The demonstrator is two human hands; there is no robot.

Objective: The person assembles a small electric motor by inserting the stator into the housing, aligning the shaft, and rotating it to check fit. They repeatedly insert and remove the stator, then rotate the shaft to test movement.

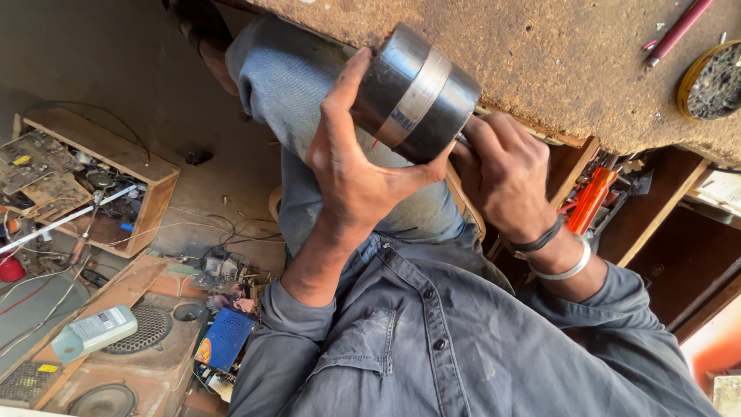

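A dark metal cylinder [421,93] with a shiny silver band round its middle is held over my lap, against the edge of a worn wooden workbench [540,62]. My left hand [355,170] wraps around its near side, fingers up over the top and thumb under the lower end. My right hand [502,174], with a dark wristband and a silver bangle, is closed at the cylinder's right end. What its fingers pinch there is hidden. I wear a grey shirt and jeans.
On the bench lie a red pen [679,31] and a yellow-rimmed round tin [710,81]. An orange-handled tool [590,201] sits in the drawer below. On the floor to the left are a wooden box of circuit boards [93,177], a speaker [147,332], a blue box [228,340] and loose wires.
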